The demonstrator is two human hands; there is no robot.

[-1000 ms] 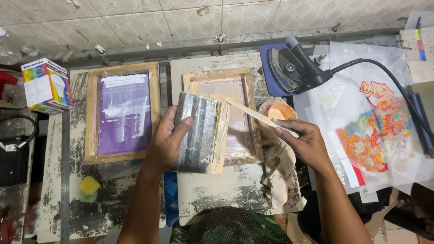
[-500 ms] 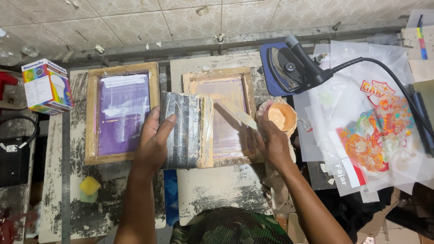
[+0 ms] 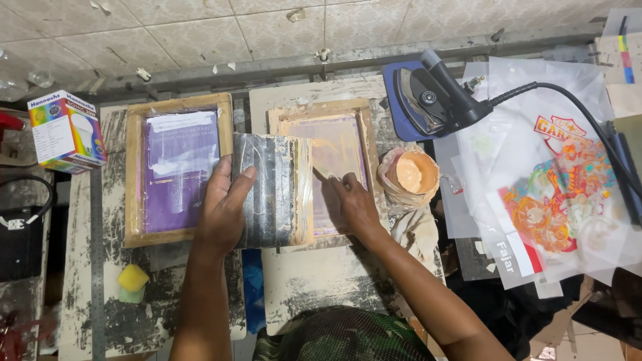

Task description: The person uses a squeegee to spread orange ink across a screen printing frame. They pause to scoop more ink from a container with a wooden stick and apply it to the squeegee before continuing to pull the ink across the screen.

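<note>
Head view: the squeegee (image 3: 273,190), a wide flat block with dark grey face and pale paste along its right edge, lies on the left part of the wooden screen frame (image 3: 326,170), centre of the bench. Left hand (image 3: 223,212) rests flat on it, fingers spread wide, thumb up on the dark face. Right hand (image 3: 354,204) is on the mesh just right of the squeegee, fingers closed narrow on a thin pale stick (image 3: 319,171) w/ tip pointing far-left. Second frame w/ purple mesh (image 3: 177,170) sits touching at left. Cup of orange paste (image 3: 409,175) stands just right of the frame, near the right hand. Far right: blue iron (image 3: 428,97) w/ black cable, and clear sheets w/ a colourful print (image 3: 558,200). Far left: bulb box (image 3: 65,130). Near left: yellow sponge (image 3: 132,281).
</note>
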